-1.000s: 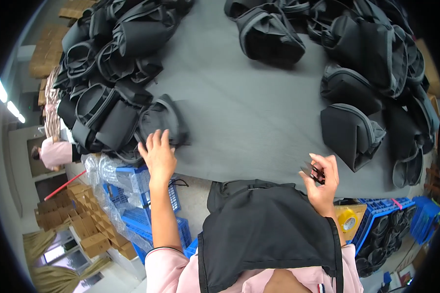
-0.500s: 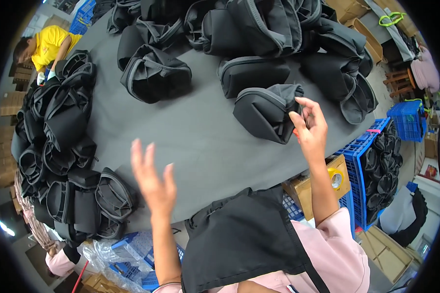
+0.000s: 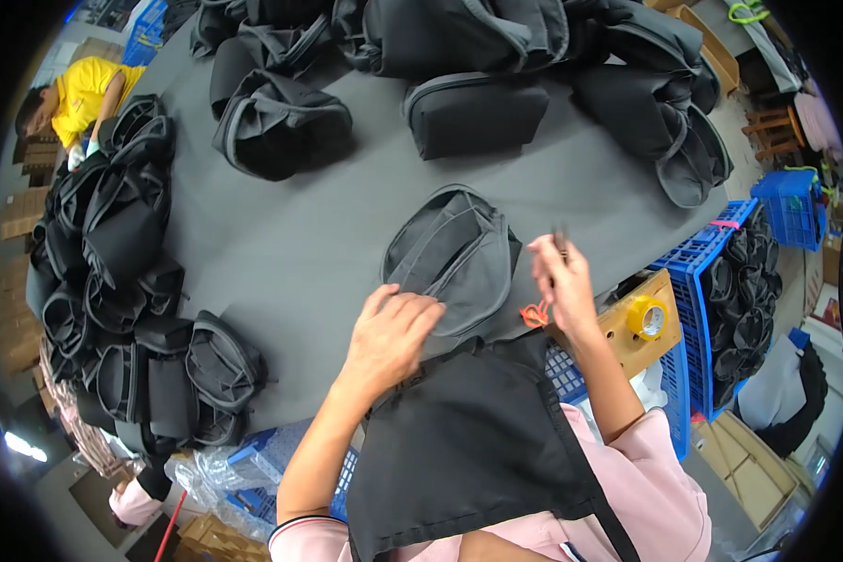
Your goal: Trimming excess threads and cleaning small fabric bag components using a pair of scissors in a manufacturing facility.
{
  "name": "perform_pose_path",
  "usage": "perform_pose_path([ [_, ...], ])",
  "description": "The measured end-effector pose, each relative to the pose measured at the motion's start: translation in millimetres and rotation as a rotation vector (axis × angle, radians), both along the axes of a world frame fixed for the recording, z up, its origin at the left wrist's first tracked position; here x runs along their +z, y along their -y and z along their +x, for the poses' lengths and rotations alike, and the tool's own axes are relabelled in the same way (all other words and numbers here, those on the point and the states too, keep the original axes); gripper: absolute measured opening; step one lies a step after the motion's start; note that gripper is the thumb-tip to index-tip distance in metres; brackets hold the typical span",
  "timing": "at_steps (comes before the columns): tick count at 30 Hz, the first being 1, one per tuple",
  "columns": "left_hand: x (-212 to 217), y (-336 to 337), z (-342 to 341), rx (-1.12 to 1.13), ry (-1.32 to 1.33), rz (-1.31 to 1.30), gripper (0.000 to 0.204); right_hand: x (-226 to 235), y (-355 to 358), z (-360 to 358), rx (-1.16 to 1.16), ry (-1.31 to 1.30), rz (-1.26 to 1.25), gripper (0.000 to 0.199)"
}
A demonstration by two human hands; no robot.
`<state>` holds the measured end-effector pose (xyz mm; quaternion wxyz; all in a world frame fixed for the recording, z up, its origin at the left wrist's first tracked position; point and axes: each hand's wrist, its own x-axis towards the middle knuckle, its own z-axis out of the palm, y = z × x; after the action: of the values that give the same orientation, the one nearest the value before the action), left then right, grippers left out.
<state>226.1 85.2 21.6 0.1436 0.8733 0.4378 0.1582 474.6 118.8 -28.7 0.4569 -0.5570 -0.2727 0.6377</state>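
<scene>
One grey bag (image 3: 454, 258) under inspection: left hand (image 3: 393, 335) rests spread on its near edge. Right hand (image 3: 560, 281), just right of bag, pinches a small dark tool (image 3: 560, 239) (snips, probably); next move needs bag pinned flat.

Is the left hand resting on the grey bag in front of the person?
Yes, the left hand lies on the near edge of the grey bag on the dark table.

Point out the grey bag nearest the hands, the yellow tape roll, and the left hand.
grey bag (image 3: 454, 248): head view, middle of its top panel.
yellow tape roll (image 3: 648, 317): head view, its outer ring.
left hand (image 3: 393, 335): head view, back of hand.
</scene>
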Motion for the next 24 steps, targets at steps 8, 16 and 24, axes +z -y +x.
perform_pose_path([
  [8,22.2,35.7,-56.5,0.075,-0.284,0.099,0.026,-2.7,-16.4,-71.2,0.286,-0.042,-0.021,0.028],
  [16,42.1,62.1,-58.2,0.093,-0.406,-0.483,0.06,-23.8,10.7,-88.5,0.467,-0.145,-0.228,0.032],
  [24,-1.3,66.6,-2.5,0.611,0.123,-0.523,0.05,-26.0,22.3,-99.9,0.485,-0.212,-0.338,0.033],
])
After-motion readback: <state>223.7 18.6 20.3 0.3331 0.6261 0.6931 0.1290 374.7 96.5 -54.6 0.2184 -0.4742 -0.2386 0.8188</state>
